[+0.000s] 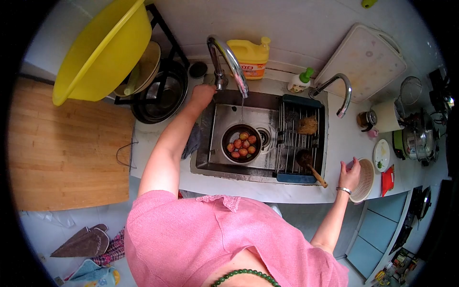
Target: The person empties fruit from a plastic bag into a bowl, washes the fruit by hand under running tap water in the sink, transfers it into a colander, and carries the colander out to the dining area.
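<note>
My left hand (204, 95) is closed at the base of the chrome faucet (229, 60), on its handle. A thin stream of water falls from the spout into a metal bowl (224, 149) in the sink (205, 143). Several round, reddish, plum-like fruits (243, 145) lie in the bowl. Over at the right, my right hand (350, 176) has its fingers apart, beside the rim of a beige slotted basket (365, 179). Whether the fingers touch the rim is hard to see.
A dark rack (299, 138) over the sink's right side holds a scrubber (307, 125) and a wooden-handled brush (318, 176). A second faucet (342, 91), a yellow jug (251, 57) and a pump bottle (300, 82) stand behind. A yellow basin (105, 50) leans at left.
</note>
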A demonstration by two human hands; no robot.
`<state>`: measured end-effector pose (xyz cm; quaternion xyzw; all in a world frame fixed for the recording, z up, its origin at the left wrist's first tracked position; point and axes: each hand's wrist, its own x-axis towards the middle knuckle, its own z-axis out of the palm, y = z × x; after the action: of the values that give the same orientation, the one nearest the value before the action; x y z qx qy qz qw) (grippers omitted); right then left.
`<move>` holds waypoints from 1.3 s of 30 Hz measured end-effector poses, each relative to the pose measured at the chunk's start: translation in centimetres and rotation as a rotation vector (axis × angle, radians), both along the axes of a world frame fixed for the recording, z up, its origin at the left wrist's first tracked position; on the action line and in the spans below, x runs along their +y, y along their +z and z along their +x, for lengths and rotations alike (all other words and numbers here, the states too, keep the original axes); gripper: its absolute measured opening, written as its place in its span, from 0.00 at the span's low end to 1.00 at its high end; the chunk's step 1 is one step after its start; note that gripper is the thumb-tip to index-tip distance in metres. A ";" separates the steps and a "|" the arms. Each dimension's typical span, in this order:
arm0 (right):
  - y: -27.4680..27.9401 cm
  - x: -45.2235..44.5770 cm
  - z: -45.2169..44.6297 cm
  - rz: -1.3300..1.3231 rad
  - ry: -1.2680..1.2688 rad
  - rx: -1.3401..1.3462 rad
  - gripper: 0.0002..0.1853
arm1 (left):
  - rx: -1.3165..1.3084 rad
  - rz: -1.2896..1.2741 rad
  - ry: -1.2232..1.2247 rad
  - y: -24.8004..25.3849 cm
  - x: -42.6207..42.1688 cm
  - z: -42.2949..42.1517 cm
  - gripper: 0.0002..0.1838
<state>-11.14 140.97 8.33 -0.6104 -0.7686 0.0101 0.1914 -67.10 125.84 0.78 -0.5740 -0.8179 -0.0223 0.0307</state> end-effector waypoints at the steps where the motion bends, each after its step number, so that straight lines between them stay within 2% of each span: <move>1: 0.2 -0.1 -0.3 0.023 0.025 -0.024 0.27 | -0.011 -0.021 0.002 0.2 0.0 0.1 0.07; 5: -0.6 0.1 -1.1 -0.015 0.083 0.052 0.25 | 0.060 -0.096 0.033 2.5 0.0 1.8 0.09; 7: 0.0 -1.0 -3.1 -0.052 0.128 0.183 0.23 | 0.134 0.428 -0.097 4.5 0.0 3.7 0.11; 8: -0.3 -1.7 -4.0 -0.063 0.127 0.180 0.23 | 0.129 0.418 -0.097 3.8 -0.3 4.5 0.11; 10: -0.8 -2.8 -6.1 -0.143 0.227 0.277 0.21 | -0.299 0.273 -0.093 1.5 -1.5 6.7 0.10; 12: -3.3 -3.9 -8.3 -0.283 0.323 0.333 0.18 | -0.574 -0.105 0.013 -4.1 -2.5 8.7 0.12; 14: -4.8 -5.6 -11.5 -0.422 0.417 0.347 0.16 | -0.669 -0.262 -0.029 -8.9 -3.3 10.8 0.14; 16: -6.5 -7.1 -14.4 -0.503 0.492 0.319 0.14 | -0.637 -0.234 0.016 -13.1 -3.2 12.9 0.16; 20: -9.1 -9.1 -19.4 -0.629 0.629 0.351 0.13 | -0.494 -0.222 0.129 -16.5 -1.3 16.4 0.18; 21: -9.6 -9.3 -20.3 -0.654 0.648 0.340 0.13 | -0.588 -0.271 0.184 -17.6 -1.0 16.7 0.19; 23: -11.3 -9.2 -21.5 -0.624 0.708 0.293 0.13 | -0.609 -0.261 0.196 -20.1 -0.6 16.7 0.19; 24: -12.5 -9.2 -22.0 -0.622 0.712 0.290 0.13 | -0.624 -0.259 0.204 -19.6 -0.5 16.6 0.19; 26: -15.2 -8.9 -23.0 -0.790 0.564 0.043 0.17 | -0.605 -0.228 0.201 -19.0 -0.8 16.2 0.17; 27: -17.1 -8.5 -23.4 -0.932 0.544 -0.096 0.22 | -0.560 -0.200 0.162 -19.1 -0.9 15.7 0.18; 29: -22.2 -8.7 -23.8 -0.988 0.529 -0.090 0.24 | -0.509 -0.164 0.125 -19.4 -0.7 14.4 0.19; 30: -22.5 -8.7 -24.3 -1.051 0.509 -0.086 0.25 | -0.641 -0.107 0.163 -20.2 -0.5 13.7 0.20; 33: -22.7 -8.5 -25.5 -1.038 0.467 0.020 0.25 | -0.911 -0.001 0.260 -21.0 0.5 10.9 0.20; 34: -22.6 -8.4 -25.8 -0.998 0.457 0.096 0.25 | -0.841 0.039 0.229 -21.0 0.3 10.6 0.18; 36: -22.5 -8.2 -26.6 -0.928 0.511 0.161 0.23 | -0.767 0.081 0.206 -18.3 0.5 10.4 0.17; 38: -22.0 -7.6 -28.5 -0.904 0.540 0.331 0.22 | -0.891 0.186 0.193 -17.0 1.2 9.8 0.16; 39: -21.0 -7.6 -29.5 -0.879 0.535 0.473 0.27 | -1.092 0.288 0.246 -13.9 1.0 10.7 0.17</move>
<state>-40.66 133.38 -12.70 -0.3975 -0.7562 0.5140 0.0771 -56.36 126.86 -13.16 -0.3700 -0.7647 -0.4226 -0.3158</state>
